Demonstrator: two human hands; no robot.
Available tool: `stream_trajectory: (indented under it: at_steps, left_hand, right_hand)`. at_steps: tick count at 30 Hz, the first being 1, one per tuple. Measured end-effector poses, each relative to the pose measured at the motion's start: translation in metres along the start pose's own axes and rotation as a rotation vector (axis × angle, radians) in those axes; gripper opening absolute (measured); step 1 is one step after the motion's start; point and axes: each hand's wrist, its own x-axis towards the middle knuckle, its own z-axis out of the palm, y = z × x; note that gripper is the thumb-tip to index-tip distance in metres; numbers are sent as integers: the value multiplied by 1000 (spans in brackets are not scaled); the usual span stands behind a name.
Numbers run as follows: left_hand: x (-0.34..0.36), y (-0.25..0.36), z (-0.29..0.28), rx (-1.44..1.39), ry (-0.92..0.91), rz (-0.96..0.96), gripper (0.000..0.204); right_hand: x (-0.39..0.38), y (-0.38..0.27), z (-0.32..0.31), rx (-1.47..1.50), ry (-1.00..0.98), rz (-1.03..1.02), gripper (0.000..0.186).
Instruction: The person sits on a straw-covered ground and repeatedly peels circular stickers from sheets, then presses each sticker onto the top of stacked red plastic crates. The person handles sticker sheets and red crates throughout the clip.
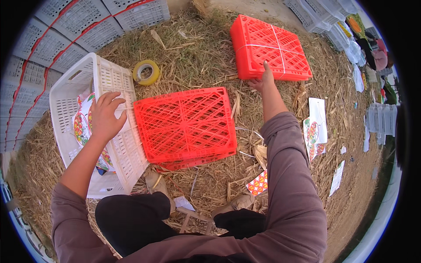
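My left hand (106, 117) is over the near-right rim of a white plastic basket (127, 144), fingers spread and curved, holding nothing. Inside the basket lie printed sheets (83, 118) with colourful fruit pictures. Against the basket's right side lies a stack of flat red plastic crates (186, 125) with a lattice top. At the far right, my right hand (264, 80) grips the near edge of a red crate bundle (274, 48), thumb on top and fingers below the edge. White straps cross that bundle.
A roll of yellow tape (153, 75) lies on the straw-covered ground beyond the near red stack. Grey crates (79, 26) with red straps are piled at the far left. Printed sheets (315, 131) and a red sticker sheet (258, 183) lie on the right. Clear plastic baskets (381, 118) stand farther right.
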Motion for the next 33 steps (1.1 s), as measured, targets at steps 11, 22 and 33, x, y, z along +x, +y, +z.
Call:
stream_trajectory:
  at_steps: [11, 22, 33]
  left_hand:
    - [7, 6, -3, -56, 3, -33, 30]
    - [6, 3, 1, -66, 8, -56, 29]
    - [5, -18, 17, -168, 238, 18, 46]
  right_hand:
    - [27, -23, -27, 17, 62, 30, 60]
    - [-54, -40, -80, 66, 29, 46, 71]
    - [-285, 89, -85, 302, -434, -134, 54]
